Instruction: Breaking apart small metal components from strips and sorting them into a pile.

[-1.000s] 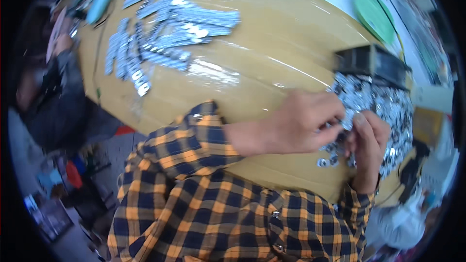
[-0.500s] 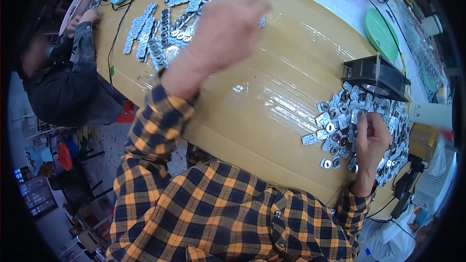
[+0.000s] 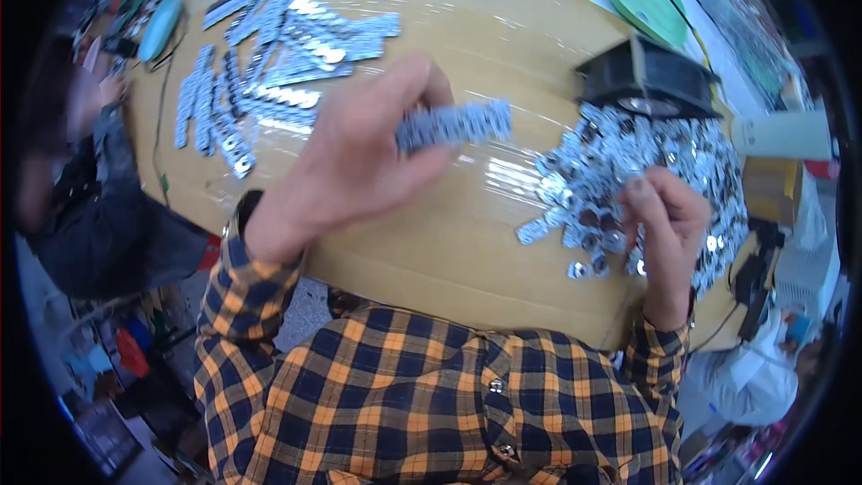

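A short row of small silvery metal pieces (image 3: 460,124), lined up side by side, is gripped between the thumb and fingers of my left hand (image 3: 355,153). It is held up over the middle of the table and points to the right. My right hand (image 3: 672,220) is closed in a pinch at the near side of a heap of loose metal pieces (image 3: 597,148), many with a round disc in them. What its fingertips hold blends into the heap. Several finished-looking rows of the same pieces (image 3: 301,45) lie at the far left, some across others.
A black square fan (image 3: 642,81) stands behind the heap, with a green plastic dish (image 3: 645,0) beyond it. Farther right is a pale cylinder (image 3: 781,135). A turquoise tray (image 3: 160,29) and a co-worker's dark sleeve (image 3: 112,148) are at the left.
My left hand has come nearer from the far left rows, and a row of metal pieces now shows in it. My right hand stays at the heap, pinched. The whole view has shifted.
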A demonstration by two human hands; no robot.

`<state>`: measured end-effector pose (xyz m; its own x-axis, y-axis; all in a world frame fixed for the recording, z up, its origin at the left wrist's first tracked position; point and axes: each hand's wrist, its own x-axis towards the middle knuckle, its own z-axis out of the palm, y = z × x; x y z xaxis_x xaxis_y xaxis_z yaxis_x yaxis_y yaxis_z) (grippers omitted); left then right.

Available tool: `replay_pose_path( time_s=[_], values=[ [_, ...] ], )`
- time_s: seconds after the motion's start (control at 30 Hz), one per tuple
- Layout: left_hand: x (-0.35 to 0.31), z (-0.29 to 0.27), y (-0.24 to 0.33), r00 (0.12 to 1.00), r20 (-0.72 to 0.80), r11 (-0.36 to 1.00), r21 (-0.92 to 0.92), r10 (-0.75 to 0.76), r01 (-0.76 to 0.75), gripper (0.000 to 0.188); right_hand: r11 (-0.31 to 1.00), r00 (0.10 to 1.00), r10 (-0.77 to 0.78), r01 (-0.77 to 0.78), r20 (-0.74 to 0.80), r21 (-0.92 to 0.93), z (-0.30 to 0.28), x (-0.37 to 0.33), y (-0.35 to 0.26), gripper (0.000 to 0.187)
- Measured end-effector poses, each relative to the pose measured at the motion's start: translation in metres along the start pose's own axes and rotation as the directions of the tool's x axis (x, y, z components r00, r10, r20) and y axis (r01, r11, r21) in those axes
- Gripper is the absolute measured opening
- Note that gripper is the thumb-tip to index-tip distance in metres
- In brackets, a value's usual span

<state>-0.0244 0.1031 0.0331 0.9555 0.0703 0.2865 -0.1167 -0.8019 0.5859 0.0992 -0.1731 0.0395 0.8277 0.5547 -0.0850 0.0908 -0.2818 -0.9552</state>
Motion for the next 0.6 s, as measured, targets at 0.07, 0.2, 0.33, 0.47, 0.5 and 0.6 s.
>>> replay_pose_path(
  time_s=[0.07,0.2,0.33,0.47,0.5,0.6],
  values=[
    [-0.008,0.022,0.019,0.99,0.115,0.827,-0.546,-0.087,0.136,0.033,0.994,0.991,0.062,-0.073,0.115,0.087,0.005,-0.002,-0.004,0.023],
    [-0.011,0.05,0.048,0.954,0.273,0.541,-0.788,-0.122,0.295,0.048,0.979,0.96,0.081,-0.128,0.267,0.16,0.006,-0.001,-0.005,0.024],
    [-0.007,0.065,0.057,0.955,0.257,0.487,-0.822,-0.146,0.295,0.035,0.973,0.962,0.107,-0.154,0.252,0.172,0.002,-0.001,0.002,0.023],
    [-0.006,0.063,0.054,0.965,0.246,0.546,-0.798,-0.095,0.257,0.032,0.98,0.96,0.044,-0.096,0.278,0.175,-0.006,-0.001,0.002,0.023],
    [-0.006,0.062,0.052,0.966,0.248,0.571,-0.785,-0.065,0.24,0.031,0.98,0.959,0.047,-0.098,0.278,0.175,-0.005,-0.001,0.001,0.023],
    [-0.002,0.054,0.054,0.95,0.313,0.568,-0.779,-0.016,0.266,0.027,0.987,0.896,-0.03,-0.042,0.443,0.153,-0.006,0.0,0.003,0.024]
  ],
)
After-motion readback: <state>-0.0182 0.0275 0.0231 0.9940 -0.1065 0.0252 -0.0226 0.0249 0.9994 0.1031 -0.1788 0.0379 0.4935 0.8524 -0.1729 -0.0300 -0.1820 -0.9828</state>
